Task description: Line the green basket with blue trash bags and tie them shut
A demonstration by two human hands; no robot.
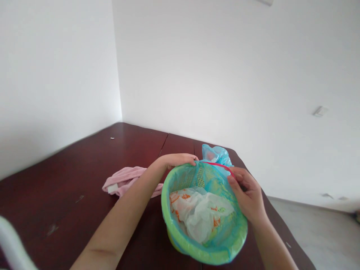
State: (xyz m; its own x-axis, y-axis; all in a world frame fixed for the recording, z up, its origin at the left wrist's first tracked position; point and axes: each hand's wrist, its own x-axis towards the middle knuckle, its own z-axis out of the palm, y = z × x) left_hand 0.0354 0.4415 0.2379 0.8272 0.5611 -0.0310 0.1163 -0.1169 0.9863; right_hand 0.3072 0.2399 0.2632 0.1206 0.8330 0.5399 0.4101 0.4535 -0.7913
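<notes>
A green mesh wastebasket (pixel 166 217) stands tilted toward me, lined with a thin blue bin bag (pixel 216 183) folded over its rim. Inside lies a crumpled white plastic bag (pixel 197 213) with orange print. My left hand (pixel 181 160) is closed over the far rim, thumb on the bag's edge; its other fingertips are partly hidden. At the right rim, my right hand (pixel 247 191) pinches a red drawstring (pixel 215 164) together with the bag's edge. The drawstring runs taut between the two hands. Behind the basket some blue bag material (pixel 216 153) bunches up.
A pink cloth (pixel 126 178) with a white label lies left of the basket, partly behind my left forearm. The dark red tabletop (pixel 112 150) meets white walls at the back and left. Beyond its right edge is pale floor (pixel 303 221). A blurred white object (pixel 12 243) enters at lower left.
</notes>
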